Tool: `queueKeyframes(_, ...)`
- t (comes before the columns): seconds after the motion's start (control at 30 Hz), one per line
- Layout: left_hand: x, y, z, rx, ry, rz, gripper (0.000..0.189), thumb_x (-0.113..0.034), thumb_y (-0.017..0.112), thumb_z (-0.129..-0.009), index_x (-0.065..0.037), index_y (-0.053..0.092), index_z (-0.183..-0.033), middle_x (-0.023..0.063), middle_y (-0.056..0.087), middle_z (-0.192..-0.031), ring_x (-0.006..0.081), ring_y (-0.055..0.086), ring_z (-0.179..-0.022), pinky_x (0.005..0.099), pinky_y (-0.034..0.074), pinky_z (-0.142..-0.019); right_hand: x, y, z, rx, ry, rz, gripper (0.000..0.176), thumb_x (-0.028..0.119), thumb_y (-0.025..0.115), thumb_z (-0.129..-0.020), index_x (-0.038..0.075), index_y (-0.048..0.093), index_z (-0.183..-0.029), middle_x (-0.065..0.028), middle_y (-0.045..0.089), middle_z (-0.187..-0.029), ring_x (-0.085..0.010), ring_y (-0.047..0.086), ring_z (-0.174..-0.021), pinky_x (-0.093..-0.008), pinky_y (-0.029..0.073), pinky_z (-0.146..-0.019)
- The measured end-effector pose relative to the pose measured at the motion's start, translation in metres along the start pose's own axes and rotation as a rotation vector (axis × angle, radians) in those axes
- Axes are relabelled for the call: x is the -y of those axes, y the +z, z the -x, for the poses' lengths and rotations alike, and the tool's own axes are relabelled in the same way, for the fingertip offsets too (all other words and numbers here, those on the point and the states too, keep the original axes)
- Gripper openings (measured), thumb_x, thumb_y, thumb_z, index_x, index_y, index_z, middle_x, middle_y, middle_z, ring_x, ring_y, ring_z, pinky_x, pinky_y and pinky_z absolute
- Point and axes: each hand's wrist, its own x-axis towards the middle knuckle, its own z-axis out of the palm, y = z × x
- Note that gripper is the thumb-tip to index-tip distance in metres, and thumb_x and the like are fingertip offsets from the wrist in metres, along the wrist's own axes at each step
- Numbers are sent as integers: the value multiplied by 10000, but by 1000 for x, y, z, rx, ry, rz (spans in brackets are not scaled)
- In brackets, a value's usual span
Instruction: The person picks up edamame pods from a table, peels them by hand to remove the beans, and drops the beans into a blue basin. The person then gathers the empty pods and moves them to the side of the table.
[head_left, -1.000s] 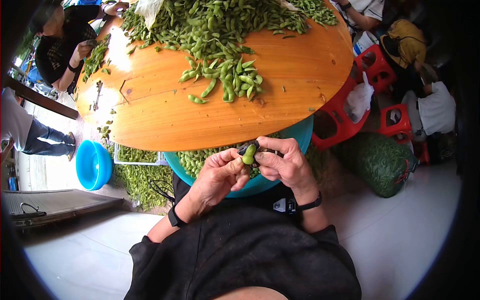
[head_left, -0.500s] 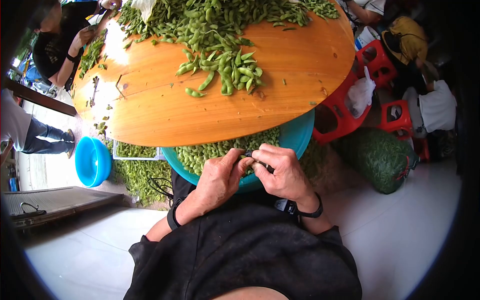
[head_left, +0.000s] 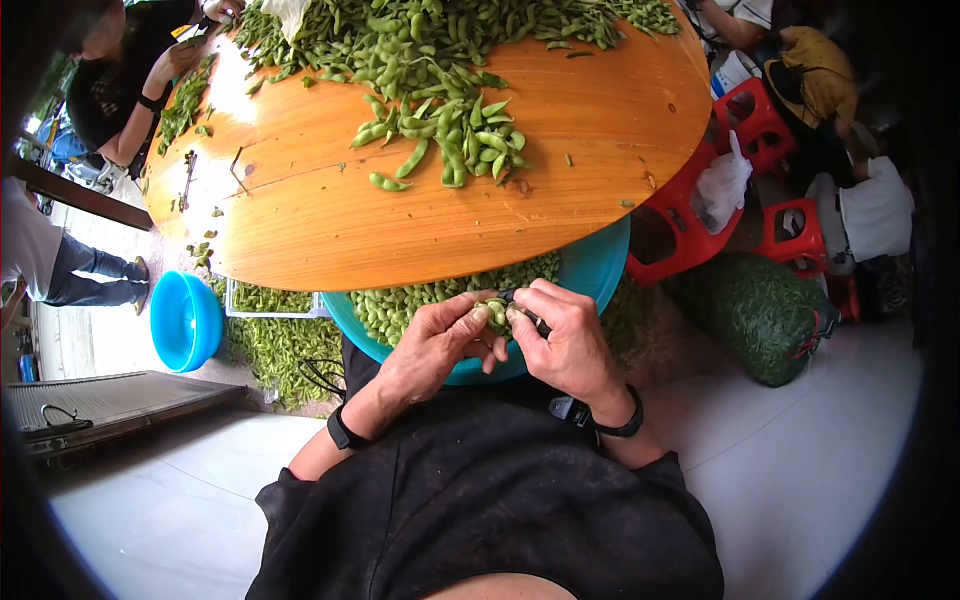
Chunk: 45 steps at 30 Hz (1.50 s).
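Observation:
My left hand [head_left: 436,342] pinches a green pod [head_left: 496,312] between thumb and fingers; the pod looks split, with pale green beans showing. My right hand [head_left: 563,338] is closed against the pod's other side, with a small dark object [head_left: 507,296] at its fingertips that I cannot make out clearly. Both hands are over a teal basin [head_left: 596,268] holding many shelled green beans [head_left: 392,310]. Beyond it, a pile of pods [head_left: 430,45] covers the back of the wooden table [head_left: 400,230], and some loose pods [head_left: 468,145] lie nearer.
A blue basin [head_left: 186,322] stands on the floor at left, beside spilled pods [head_left: 285,355]. Red stools [head_left: 690,215] and a full green net sack [head_left: 750,320] are at right. A person's hand [head_left: 178,60] is at the table's back left. Other people are at both sides.
My hands have opened apart slightly at the fingertips, so the pod and its beans now show between them. My left hand has turned and its lower fingers have spread a little.

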Motion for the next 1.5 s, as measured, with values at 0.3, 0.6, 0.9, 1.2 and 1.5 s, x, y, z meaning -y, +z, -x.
queueKeyframes(0.3,15,0,-8,-35,-15,426,326,-168,540,-1006,26,560,-1267,54,630,-967,122,566,-764,268,491,-747,5,26,10,-123,-91,170,104,-71,613,-815,-25,575,-901,-157,509,-782,-362,569,-680,-419,466,-584)
queueKeyframes(0.6,23,17,-11,-220,81,557,251,-64,449,-939,15,566,-1146,52,593,-1049,130,561,-838,268,462,-756,-1,35,3,-216,-115,156,126,-70,607,-812,-35,585,-931,-168,520,-798,-377,577,-678,-426,466,-584)
queueKeyframes(0.9,-12,-2,6,-59,428,-857,204,34,568,-888,0,648,-1072,132,696,-951,244,678,-909,322,528,-804,-8,-50,4,-548,59,511,64,-33,565,-853,-25,583,-914,-187,565,-819,-399,586,-700,-445,474,-625)
queueKeyframes(1.2,-92,-51,-29,-752,757,-1444,200,0,615,-864,-43,677,-1049,128,618,-966,294,654,-788,380,508,-707,-50,-77,17,-433,234,576,199,-5,582,-871,-60,619,-1060,-256,650,-897,-423,642,-799,-445,508,-683)
queueKeyframes(1.5,-85,-42,-19,-589,589,-1146,97,-52,697,-850,-33,649,-933,56,653,-863,143,612,-664,289,494,-615,0,-32,-7,-238,140,106,222,-25,579,-864,-35,650,-1074,-155,646,-810,-253,643,-684,-341,488,-619)
